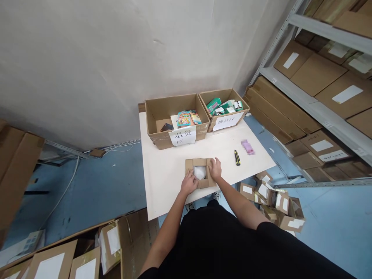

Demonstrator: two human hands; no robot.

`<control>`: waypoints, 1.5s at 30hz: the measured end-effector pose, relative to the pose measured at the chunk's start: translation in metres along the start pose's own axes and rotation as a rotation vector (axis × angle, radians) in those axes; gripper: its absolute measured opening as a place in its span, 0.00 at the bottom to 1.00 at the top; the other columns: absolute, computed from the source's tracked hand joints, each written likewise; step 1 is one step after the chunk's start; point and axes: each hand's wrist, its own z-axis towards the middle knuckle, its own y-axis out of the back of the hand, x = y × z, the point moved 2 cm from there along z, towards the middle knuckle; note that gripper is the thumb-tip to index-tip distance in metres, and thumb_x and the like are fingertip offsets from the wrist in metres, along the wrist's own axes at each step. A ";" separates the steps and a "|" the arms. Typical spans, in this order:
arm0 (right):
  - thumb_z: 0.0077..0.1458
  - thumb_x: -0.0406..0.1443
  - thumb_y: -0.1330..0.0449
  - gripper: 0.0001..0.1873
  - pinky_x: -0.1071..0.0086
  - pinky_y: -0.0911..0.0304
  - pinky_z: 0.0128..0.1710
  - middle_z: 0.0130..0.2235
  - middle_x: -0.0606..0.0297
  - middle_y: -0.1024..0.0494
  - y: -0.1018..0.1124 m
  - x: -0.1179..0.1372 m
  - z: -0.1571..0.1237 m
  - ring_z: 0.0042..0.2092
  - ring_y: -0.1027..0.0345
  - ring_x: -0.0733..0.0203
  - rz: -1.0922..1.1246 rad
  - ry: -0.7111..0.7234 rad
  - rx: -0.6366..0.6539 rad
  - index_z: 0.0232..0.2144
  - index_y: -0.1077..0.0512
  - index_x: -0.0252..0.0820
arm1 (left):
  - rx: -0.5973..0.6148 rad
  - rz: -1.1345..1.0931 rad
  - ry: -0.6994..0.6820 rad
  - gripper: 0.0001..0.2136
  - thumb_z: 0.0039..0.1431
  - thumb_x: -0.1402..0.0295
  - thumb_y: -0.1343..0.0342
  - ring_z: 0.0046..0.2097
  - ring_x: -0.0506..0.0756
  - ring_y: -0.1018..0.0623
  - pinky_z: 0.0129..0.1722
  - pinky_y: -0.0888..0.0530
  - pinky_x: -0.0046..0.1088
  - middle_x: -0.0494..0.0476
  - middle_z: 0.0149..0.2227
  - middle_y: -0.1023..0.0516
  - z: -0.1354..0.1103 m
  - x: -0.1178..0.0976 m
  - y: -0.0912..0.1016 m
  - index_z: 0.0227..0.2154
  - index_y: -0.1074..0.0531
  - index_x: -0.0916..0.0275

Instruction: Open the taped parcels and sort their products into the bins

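Observation:
A small cardboard box [202, 183] sits near the front edge of the white table, its flaps folded outward. Something white and rounded [199, 173], perhaps wrapped in plastic, lies inside; its kind cannot be made out. My left hand [189, 183] grips the box's left front side, fingers bent at the edge of the opening. On the opposite side, my right hand [215, 169] closes around the right flap. To the right of the box lies a black and yellow box cutter [237, 158].
At the back of the white table [162, 186] stand two labelled cartons, a left carton [159, 142] with colourful packs and a right carton [209, 129] with green-white boxes. A blurred pink item [248, 147] lies right. Opened boxes [293, 221] cover the floor; shelving [319, 106] rises right.

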 end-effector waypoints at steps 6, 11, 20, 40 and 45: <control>0.64 0.30 0.45 0.21 0.44 0.60 0.72 0.78 0.59 0.52 -0.006 0.034 0.007 0.77 0.66 0.39 -0.265 0.438 0.264 0.54 0.20 0.44 | 0.079 -0.086 -0.083 0.09 0.60 0.62 0.36 0.76 0.70 0.47 0.72 0.38 0.56 0.60 0.72 0.35 -0.023 0.015 -0.014 0.41 0.15 0.58; 0.62 0.33 0.43 0.40 0.47 0.59 0.72 0.79 0.57 0.63 -0.010 0.057 0.016 0.77 0.66 0.39 -0.307 0.350 0.242 0.75 0.44 0.49 | 0.067 -0.013 -0.050 0.11 0.55 0.60 0.30 0.77 0.72 0.52 0.73 0.41 0.54 0.59 0.76 0.44 -0.030 0.024 -0.025 0.38 0.15 0.59; 0.59 0.40 0.34 0.47 0.30 0.69 0.69 0.78 0.49 0.59 -0.023 0.080 0.050 0.77 0.68 0.32 -0.395 0.025 0.456 0.75 0.48 0.56 | -0.072 0.112 0.000 0.04 0.58 0.65 0.32 0.75 0.70 0.44 0.70 0.36 0.54 0.60 0.72 0.35 -0.042 0.025 -0.038 0.34 0.18 0.58; 0.61 0.29 0.41 0.25 0.62 0.32 0.60 0.61 0.57 0.21 -0.067 0.102 -0.021 0.61 0.26 0.48 -0.184 0.344 0.793 0.59 0.23 0.46 | -0.029 0.231 0.110 0.28 0.56 0.66 0.35 0.77 0.70 0.51 0.72 0.43 0.54 0.68 0.72 0.35 -0.046 0.027 -0.027 0.61 0.28 0.63; 0.66 0.27 0.48 0.25 0.64 0.34 0.61 0.60 0.56 0.21 -0.051 0.088 -0.022 0.60 0.26 0.52 -0.045 0.278 0.637 0.61 0.24 0.41 | 0.116 0.271 0.017 0.29 0.60 0.63 0.38 0.78 0.70 0.60 0.74 0.54 0.60 0.64 0.70 0.32 -0.039 0.024 -0.028 0.65 0.30 0.57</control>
